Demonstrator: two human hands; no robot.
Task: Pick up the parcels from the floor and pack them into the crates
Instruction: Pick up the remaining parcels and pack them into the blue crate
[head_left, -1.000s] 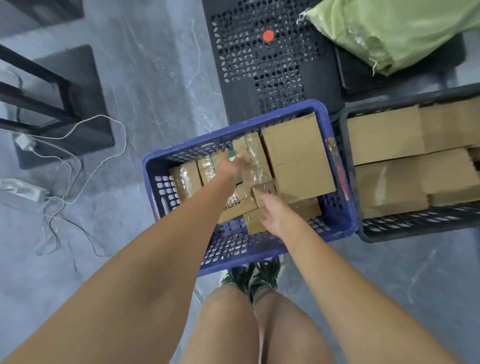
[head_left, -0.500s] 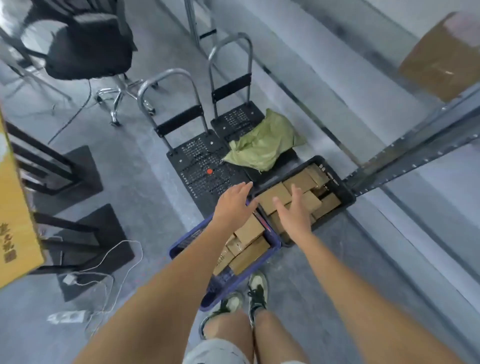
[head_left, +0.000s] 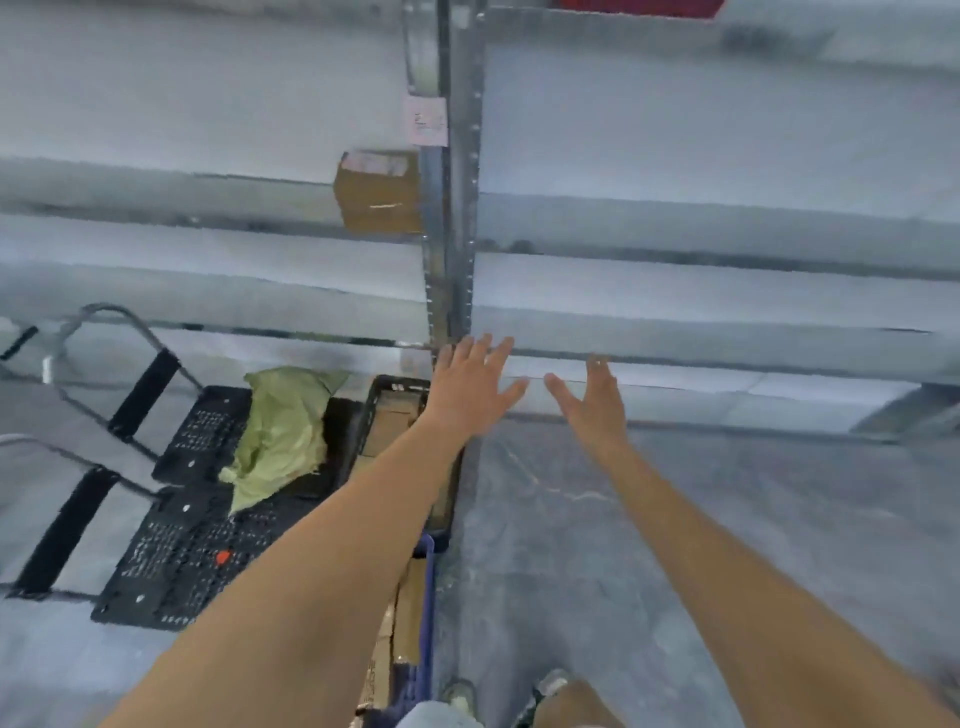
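Note:
Both my arms reach forward with spread, straight fingers and hold nothing. My left hand (head_left: 470, 387) hovers over the far end of the black crate (head_left: 397, 387), which holds brown cardboard parcels (head_left: 387, 423). My right hand (head_left: 592, 400) is in the air over bare floor to the right of it. Under my left forearm, only the right wall of the blue crate (head_left: 427, 597) shows, with cardboard parcels (head_left: 408, 608) inside. No parcel is seen on the floor.
Grey metal shelving (head_left: 452, 208) fills the background, with one cardboard box (head_left: 379, 189) on a shelf. Two black platform trolleys (head_left: 176, 545) stand at left, a green sack (head_left: 280, 431) lying on them. Grey floor (head_left: 701, 519) lies to the right. My shoes (head_left: 545, 686) show below.
My view has swung right and up from the crates to the shelving. Both hands have lifted out of the blue crate, empty, and spread open.

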